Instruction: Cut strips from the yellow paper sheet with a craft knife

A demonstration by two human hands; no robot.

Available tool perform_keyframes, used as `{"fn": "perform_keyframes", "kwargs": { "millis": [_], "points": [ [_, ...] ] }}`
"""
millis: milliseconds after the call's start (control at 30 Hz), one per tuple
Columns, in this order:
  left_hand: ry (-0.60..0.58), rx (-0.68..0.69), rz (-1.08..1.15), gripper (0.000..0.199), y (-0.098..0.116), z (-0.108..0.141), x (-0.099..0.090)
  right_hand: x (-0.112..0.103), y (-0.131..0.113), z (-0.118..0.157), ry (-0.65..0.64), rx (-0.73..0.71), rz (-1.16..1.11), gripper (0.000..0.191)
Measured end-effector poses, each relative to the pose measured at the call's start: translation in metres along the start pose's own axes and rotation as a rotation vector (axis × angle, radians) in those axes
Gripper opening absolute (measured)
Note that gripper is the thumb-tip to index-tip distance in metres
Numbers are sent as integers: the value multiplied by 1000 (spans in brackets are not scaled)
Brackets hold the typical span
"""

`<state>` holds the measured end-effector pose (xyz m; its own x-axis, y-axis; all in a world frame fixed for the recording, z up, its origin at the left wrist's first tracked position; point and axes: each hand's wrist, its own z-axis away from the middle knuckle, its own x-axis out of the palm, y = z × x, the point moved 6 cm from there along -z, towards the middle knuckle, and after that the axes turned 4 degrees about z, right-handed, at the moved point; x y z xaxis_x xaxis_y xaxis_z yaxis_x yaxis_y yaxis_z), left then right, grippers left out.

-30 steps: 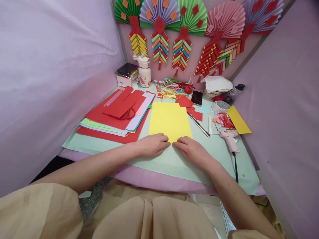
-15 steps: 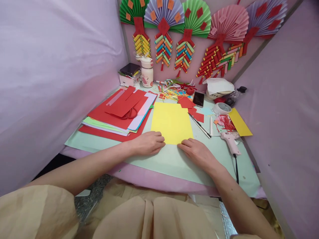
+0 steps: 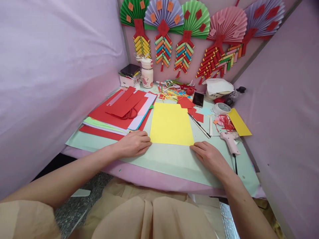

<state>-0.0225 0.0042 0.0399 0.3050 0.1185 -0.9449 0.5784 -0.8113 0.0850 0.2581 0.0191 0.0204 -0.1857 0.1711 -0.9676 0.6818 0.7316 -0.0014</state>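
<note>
A yellow sheet of paper [image 3: 171, 124] lies flat in the middle of the table, its near edge toward me. At the near left corner is my left hand [image 3: 136, 143], closed, with curled fingertips pinching the paper. My right hand [image 3: 208, 154] is at the near right corner, thumb and fingers together on the edge there. Beside my left hand lies a stack of coloured paper [image 3: 107, 131], mostly red on top, with red-handled scissors [image 3: 132, 114] partly under a red piece. A black pen-like tool [image 3: 199, 125] and a white stick [image 3: 210, 126] rest right of the sheet.
A pink glue gun [image 3: 229, 142] with a black cord lies at right, near a roll of white tape [image 3: 222, 108] and a yellow card [image 3: 239, 122]. Farther back are a phone [image 3: 198, 99], paper scraps [image 3: 171, 94] and a bottle [image 3: 147, 74]. Paper fans [image 3: 164, 15] hang behind.
My hands have slid apart along the near edge of the yellow sheet, the left one leftward and the right one rightward, out to its corners. The sheet still lies flat.
</note>
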Motion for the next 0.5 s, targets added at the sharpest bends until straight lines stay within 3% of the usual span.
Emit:
{"fn": "perform_keyframes", "kwargs": {
  "millis": [233, 500],
  "points": [
    [-75, 20, -122, 24, 3, 5, 0, 1, 9, 12, 53, 39, -5, 28],
    [-51, -26, -67, 22, 1, 7, 0, 7, 16, 20, 19, 63, -1, 28]
  ]
}}
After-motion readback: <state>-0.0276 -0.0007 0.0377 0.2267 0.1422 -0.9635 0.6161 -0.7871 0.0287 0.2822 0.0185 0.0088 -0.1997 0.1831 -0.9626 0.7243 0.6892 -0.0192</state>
